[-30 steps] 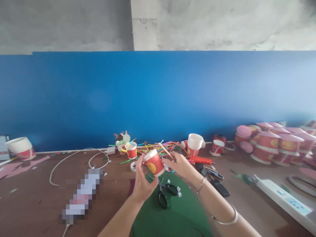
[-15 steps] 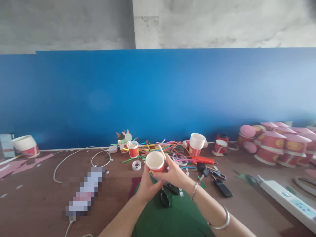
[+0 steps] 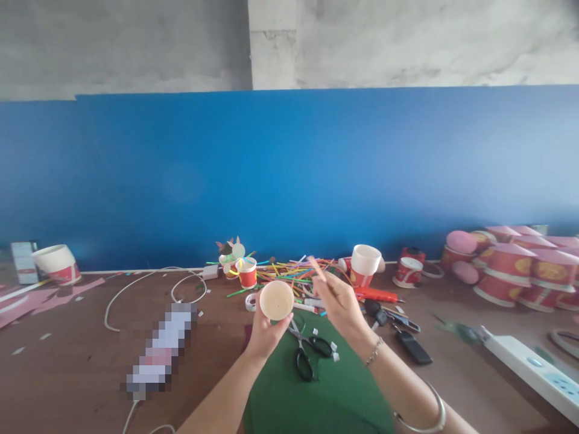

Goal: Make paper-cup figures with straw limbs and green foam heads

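A paper cup (image 3: 277, 301) is gripped in my left hand (image 3: 265, 331), its pale inside turned toward me. To the right, my right hand (image 3: 337, 301) pinches a thin pale stick-like piece (image 3: 316, 268) that points up and left, apart from the cup. Black-handled scissors (image 3: 304, 363) lie open on a green sheet (image 3: 316, 404) below the hands. Just behind the cup's left side is a roll of white tape (image 3: 250, 302), partly covered. Colourful thin strips (image 3: 289, 268) are heaped behind both hands.
Red-and-white cups (image 3: 365, 260) stand at the back, and many pink-topped cups (image 3: 504, 265) are stacked at right. A red-handled tool (image 3: 375, 294), keys (image 3: 375, 310), a black fob (image 3: 412, 346) and a white power strip (image 3: 529, 361) lie right. A blue panel (image 3: 271, 181) rises behind.
My right hand has come off the cup and moved right with the stick-like piece. My left hand now holds the cup alone, slightly further left and tipped toward me. More of the scissors shows.
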Motion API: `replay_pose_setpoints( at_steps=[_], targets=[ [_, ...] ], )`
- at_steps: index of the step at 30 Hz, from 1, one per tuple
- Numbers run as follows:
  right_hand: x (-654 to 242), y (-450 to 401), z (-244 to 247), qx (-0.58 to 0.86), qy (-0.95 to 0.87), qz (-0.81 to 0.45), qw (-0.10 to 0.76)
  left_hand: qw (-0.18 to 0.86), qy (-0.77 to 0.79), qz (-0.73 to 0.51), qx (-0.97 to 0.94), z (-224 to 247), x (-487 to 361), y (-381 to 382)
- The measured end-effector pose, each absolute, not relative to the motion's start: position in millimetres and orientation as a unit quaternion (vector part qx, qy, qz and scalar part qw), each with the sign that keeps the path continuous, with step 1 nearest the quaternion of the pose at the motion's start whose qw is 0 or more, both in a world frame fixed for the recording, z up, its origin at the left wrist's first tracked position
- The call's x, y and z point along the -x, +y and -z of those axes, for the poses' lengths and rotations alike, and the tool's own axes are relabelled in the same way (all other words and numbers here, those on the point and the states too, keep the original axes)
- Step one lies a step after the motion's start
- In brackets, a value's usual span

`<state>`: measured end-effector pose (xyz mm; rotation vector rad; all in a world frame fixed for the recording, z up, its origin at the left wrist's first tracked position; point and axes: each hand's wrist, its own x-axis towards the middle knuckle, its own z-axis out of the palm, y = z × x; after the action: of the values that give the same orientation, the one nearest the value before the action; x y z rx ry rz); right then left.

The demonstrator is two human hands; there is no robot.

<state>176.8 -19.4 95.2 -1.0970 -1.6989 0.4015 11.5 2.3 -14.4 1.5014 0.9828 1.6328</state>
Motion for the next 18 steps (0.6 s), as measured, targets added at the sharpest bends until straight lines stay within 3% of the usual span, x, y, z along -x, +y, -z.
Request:
replay_pose_setpoints(
  at_steps=[3,6,10,18],
  targets=[
    [-181,-22,-100,0.425,-0.648,-0.114,0.622,0.304,0.382,-0.623,-0.611,11,-11,-1],
    [-187,-27,-107,0.423,-0.624,-0.070,0.653,0.209,0.378,-0.626,-0.649,8,-10,-4],
    [-186,-31,-111,0.406,-0.543,-0.174,0.714,0.136,0.360,-0.630,-0.674,6,-9,-6],
    [-166,-31,-98,0.401,-0.575,-0.362,0.614,0.074,0.346,-0.625,-0.696,0,-10,-12]
  ],
)
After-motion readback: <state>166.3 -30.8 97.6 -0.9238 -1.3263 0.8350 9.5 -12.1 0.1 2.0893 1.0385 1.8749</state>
